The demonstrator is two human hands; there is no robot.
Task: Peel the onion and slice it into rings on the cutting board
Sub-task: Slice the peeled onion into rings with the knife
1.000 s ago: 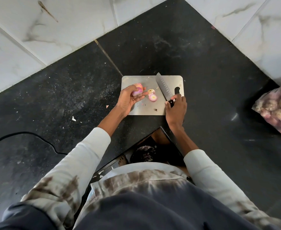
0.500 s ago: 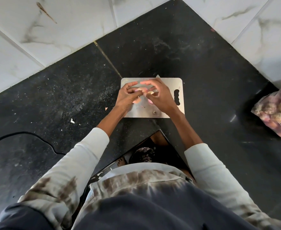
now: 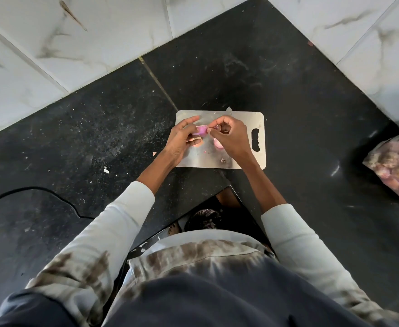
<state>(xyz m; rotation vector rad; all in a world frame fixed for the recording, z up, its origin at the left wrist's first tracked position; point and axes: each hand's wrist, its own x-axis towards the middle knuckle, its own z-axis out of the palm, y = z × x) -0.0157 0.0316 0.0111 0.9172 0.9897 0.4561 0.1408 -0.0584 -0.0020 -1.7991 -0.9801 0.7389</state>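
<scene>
Knife now hidden, onion (image 3: 202, 131) two-handed.

Knife (image 3: 228, 109) mostly hidden under the hands (image 3: 229, 138)

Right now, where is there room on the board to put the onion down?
The board is bare along its near edge and around the handle slot. The middle is crowded: left hand and right hand hold an onion piece there, above a cut piece. The knife tip pokes past the far edge.

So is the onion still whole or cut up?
Cut. The left hand holds one onion piece; another piece lies on the board.
</scene>
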